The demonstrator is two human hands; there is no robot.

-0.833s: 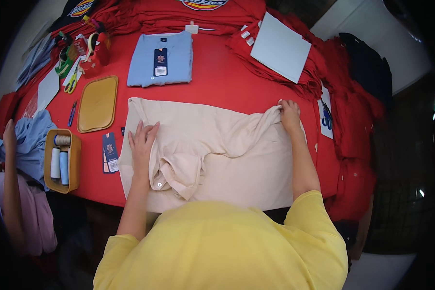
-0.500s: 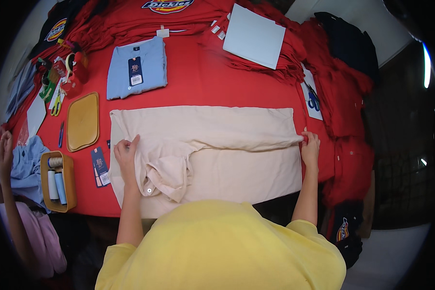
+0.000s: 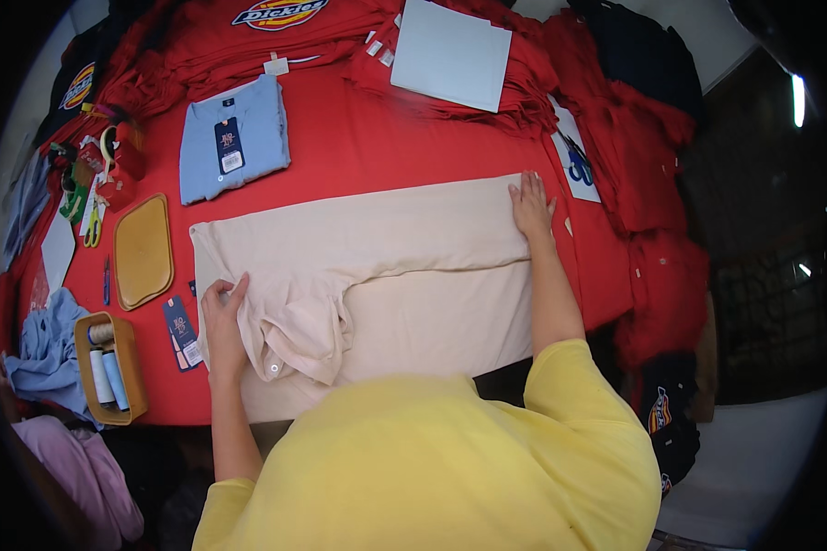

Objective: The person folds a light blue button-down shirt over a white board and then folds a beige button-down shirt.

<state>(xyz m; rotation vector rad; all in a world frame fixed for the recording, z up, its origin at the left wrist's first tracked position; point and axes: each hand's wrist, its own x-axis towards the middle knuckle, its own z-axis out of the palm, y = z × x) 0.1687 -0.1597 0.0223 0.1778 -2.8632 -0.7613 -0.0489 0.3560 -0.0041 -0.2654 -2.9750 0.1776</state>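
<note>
A cream garment (image 3: pixel 432 312) lies spread on a red cloth-covered table, its long upper layer folded across. Near its left end the cloth is bunched up, and a small button shows there. My left hand (image 3: pixel 224 321) is at that left end, its fingers curled down on the cloth beside the bunched part. At the garment's far right corner, my right hand (image 3: pixel 531 207) lies flat with fingers stretched out, pressing on the fabric. Just left of the garment is a dark blue hang tag (image 3: pixel 182 332). My body hides the garment's near edge.
A folded light blue shirt (image 3: pixel 248 174) with a tag lies beyond. Left are a tan tray (image 3: pixel 143 253), a thread-spool box (image 3: pixel 110 404) and yellow scissors (image 3: pixel 93 225). Blue scissors (image 3: pixel 577 168) lie right, by red garments (image 3: pixel 666 285). A co-worker's pink sleeve (image 3: pixel 78 468) shows lower left.
My right hand has moved from the garment's right edge to its far right corner and flattened. The upper layer's right end has shifted farther away. The co-worker's raised hand has dropped.
</note>
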